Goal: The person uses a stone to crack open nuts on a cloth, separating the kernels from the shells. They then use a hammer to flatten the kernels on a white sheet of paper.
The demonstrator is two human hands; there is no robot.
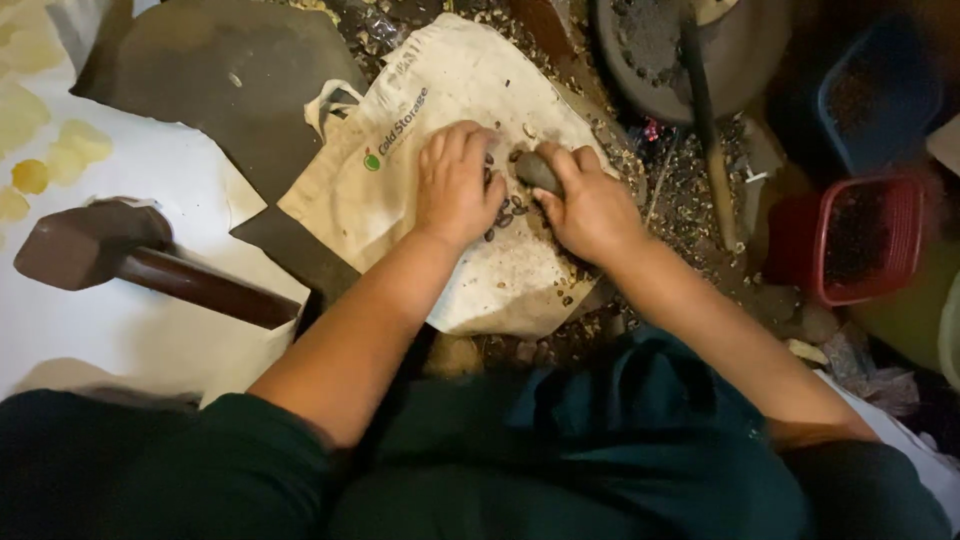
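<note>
Grey stone (537,172), smooth, oval, gripped in my right hand (590,205) over cloth bag (400,190). Left hand (455,185) flat, fingers spread, pressing dark seeds (505,210); seeds beneath palm hidden, kind unclear.

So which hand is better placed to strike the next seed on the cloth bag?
Probably the right hand: it already grips the dark stone right over the seeds. The left hand lies flat, palm down, on the cloth bag, steadying them.

Two hands at centre frame: left hand (455,185), right hand (590,205). One stone (537,172), one cloth bag (450,110), one hammer (130,255), two baskets: red basket (905,195), blue basket (925,90).
</note>
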